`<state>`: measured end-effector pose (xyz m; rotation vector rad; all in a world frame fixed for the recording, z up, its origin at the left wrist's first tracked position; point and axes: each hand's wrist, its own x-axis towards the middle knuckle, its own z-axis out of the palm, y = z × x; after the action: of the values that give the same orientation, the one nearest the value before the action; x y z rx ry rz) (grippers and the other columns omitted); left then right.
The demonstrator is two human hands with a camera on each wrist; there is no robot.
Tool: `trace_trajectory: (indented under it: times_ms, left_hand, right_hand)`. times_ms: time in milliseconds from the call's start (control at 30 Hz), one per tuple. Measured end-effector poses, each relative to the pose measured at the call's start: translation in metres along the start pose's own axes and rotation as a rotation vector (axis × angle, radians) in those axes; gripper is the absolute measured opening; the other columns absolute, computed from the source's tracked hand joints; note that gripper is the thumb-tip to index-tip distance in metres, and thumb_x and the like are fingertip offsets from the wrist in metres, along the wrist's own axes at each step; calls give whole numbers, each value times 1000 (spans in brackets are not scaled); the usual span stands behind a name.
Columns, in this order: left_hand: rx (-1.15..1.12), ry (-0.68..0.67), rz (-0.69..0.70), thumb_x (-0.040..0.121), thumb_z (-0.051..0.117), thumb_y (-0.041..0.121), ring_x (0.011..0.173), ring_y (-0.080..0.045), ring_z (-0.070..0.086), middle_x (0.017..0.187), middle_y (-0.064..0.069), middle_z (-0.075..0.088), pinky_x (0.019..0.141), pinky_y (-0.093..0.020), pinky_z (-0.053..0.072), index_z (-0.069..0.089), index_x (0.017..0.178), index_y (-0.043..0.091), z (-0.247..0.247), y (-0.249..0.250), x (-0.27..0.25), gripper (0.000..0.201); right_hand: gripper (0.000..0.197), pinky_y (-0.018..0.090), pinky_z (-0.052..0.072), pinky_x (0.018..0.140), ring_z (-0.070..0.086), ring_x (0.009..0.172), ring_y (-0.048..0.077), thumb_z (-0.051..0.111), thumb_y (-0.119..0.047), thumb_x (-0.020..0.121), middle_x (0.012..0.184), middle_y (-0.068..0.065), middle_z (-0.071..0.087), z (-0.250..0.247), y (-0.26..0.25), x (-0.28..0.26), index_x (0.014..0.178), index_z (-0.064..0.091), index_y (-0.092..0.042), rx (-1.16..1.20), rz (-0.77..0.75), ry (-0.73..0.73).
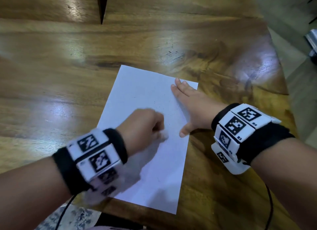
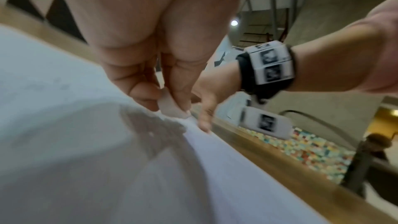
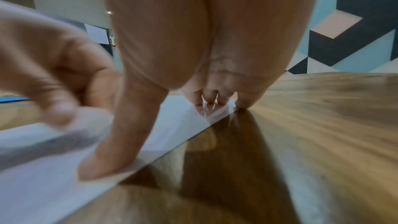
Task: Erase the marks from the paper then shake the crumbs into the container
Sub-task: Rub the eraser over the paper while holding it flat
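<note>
A white sheet of paper [image 1: 147,126] lies on the wooden table [image 1: 68,75], near its front edge. Faint dark specks dot the sheet's middle. My left hand [image 1: 145,125] pinches a small white eraser [image 2: 170,106] between thumb and fingers, its tip down on the paper; the hand is motion-blurred. My right hand [image 1: 187,102] lies flat with straight fingers along the sheet's right edge, thumb [image 3: 107,151] spread and pressing the paper [image 3: 43,176] near the border. No container shows in any view.
The table's right edge [image 1: 281,75] runs close to my right wrist, with floor beyond it. A dark gap [image 1: 102,6] splits the tabletop at the far left. Cables [image 1: 269,204] hang from both wristbands over the front edge.
</note>
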<state>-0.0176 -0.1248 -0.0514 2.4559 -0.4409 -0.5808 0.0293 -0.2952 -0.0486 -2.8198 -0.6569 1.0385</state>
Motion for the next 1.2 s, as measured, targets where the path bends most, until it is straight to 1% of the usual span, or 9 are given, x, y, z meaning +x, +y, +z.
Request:
trace_trajectory:
  times_ms: [100, 167, 433, 600, 700, 800, 867, 967, 1200]
  left_hand:
    - [87, 71, -3, 77, 67, 21, 78, -25, 53, 76, -3, 57, 57, -22, 22, 61, 80, 9, -13, 16, 44, 13]
    - [144, 38, -4, 79, 63, 16, 86, -29, 57, 86, -13, 62, 65, -23, 28, 60, 81, 6, -14, 27, 66, 10]
    - [119, -168, 123, 75, 63, 13, 70, -19, 48, 74, -2, 57, 54, -23, 26, 63, 72, 10, 7, 12, -1, 4]
    - [127, 60, 13, 80, 59, 12, 75, -22, 49, 68, -2, 54, 58, -21, 21, 52, 70, 15, -11, 32, 57, 13]
    - [142, -19, 61, 78, 54, 7, 77, -26, 54, 79, -10, 60, 65, -28, 33, 58, 71, 10, 5, 24, 30, 9]
    - [97, -185, 150, 76, 58, 5, 70, -21, 50, 73, -1, 51, 64, -28, 39, 57, 66, 13, 20, 12, -13, 12]
    - [95, -154, 133, 77, 60, 9, 69, -16, 46, 70, 5, 51, 58, -21, 30, 62, 71, 12, 15, 13, -3, 7]
    - [124, 24, 34, 79, 61, 15, 71, -22, 48, 72, -8, 59, 56, -24, 19, 61, 74, 10, -2, 25, 44, 6]
    - [94, -100, 84, 78, 59, 8, 77, -25, 55, 79, -7, 59, 65, -28, 35, 63, 74, 9, 19, 23, 6, 6]
  right_hand:
    - [136, 25, -2, 114, -20, 143, 16, 84, -43, 61, 154, 3, -31, -1, 0, 0, 149, -15, -13, 4, -9, 8]
    - [136, 24, -1, 114, -21, 143, 15, 85, -43, 60, 153, 2, -32, 0, 1, 0, 151, -11, -13, 14, 1, 9]
    - [143, 27, -8, 114, -25, 142, 16, 86, -44, 57, 153, 5, -32, 4, 1, 3, 147, -21, -10, 32, -2, 16]
    - [146, 28, -9, 114, -27, 141, 14, 87, -44, 55, 150, 1, -37, 2, 0, -1, 146, -24, -13, 23, 2, -14]
    - [150, 28, -11, 113, -28, 141, 15, 87, -47, 52, 151, 3, -36, 3, 2, 0, 146, -24, -12, 5, -12, -8]
    - [150, 28, -11, 114, -28, 141, 16, 86, -51, 51, 151, 4, -35, 5, 4, 2, 146, -24, -11, -15, -20, -1]
    - [150, 29, -10, 114, -27, 141, 16, 86, -51, 51, 152, 5, -34, 6, 4, 2, 146, -24, -11, -27, -23, 7]
    - [148, 28, -10, 114, -26, 141, 15, 87, -49, 52, 152, 3, -35, 5, 4, 0, 147, -21, -13, -7, -26, 14]
    - [152, 29, -11, 114, -28, 141, 15, 86, -53, 49, 152, 4, -34, 6, 7, 1, 146, -23, -12, -32, -43, 11]
